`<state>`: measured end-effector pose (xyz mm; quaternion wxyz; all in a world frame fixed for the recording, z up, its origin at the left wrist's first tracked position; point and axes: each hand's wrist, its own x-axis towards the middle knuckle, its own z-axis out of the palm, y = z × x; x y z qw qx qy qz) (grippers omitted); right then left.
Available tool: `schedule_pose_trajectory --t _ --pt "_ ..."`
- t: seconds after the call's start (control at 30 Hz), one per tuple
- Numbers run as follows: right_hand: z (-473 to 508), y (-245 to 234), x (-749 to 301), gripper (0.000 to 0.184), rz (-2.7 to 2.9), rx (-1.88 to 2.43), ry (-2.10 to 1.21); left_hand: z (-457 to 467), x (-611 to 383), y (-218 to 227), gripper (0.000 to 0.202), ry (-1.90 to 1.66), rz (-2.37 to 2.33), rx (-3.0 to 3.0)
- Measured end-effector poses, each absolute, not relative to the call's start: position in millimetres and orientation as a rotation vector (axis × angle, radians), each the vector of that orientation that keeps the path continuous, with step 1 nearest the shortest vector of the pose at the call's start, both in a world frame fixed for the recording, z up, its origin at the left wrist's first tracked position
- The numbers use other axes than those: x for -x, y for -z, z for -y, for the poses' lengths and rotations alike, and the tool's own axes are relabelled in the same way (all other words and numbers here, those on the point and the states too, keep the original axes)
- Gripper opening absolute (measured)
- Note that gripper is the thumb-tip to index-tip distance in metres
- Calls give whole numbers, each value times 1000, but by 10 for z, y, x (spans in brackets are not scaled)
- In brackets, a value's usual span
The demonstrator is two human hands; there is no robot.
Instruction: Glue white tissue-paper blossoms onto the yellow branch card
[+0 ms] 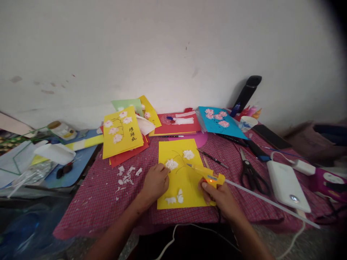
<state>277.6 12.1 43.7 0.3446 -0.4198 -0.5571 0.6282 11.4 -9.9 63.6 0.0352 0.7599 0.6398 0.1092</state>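
Single head-worn camera, facing forward and down from above near edge of surface (93, 196). Wide view, close in: left hand (156, 181) and right hand (217, 194) in lower centre, flanking sheet (173, 182). Wall (168, 50) ahead fills upper half; surface spreads below. Dark blur (340, 21) cuts upper right corner.

Right hand (217, 193): yellow plastic glue gun (204, 172) gripped, nozzle pointed leftward over rectangular yellow paper sheet (189, 193); long translucent glue stick (267, 200) seen at rear.
Left hand (157, 180): curled, held beside white crumpled-paper flower (171, 164).
Sheet: second white flower (188, 154) seen upper right.
Red checked cloth (93, 200): black-handled metal scissors (252, 174) laid rightward.
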Motion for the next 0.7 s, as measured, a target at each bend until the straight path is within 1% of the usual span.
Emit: schedule_pose_trajectory --t 0.2,0.37,0.7 --pt "-128 -434 -2768 31 1443 1087 -1639 110 -163 -619 26 -248 -1960 -2340" --pt "-122 -439 -2772 30 1460 1068 -1629 62 -170 -600 27 -345 -1971 -2277" --pt "-123 -428 -2772 31 1448 1103 -1635 45 -159 -597 18 -405 -1950 -2237"
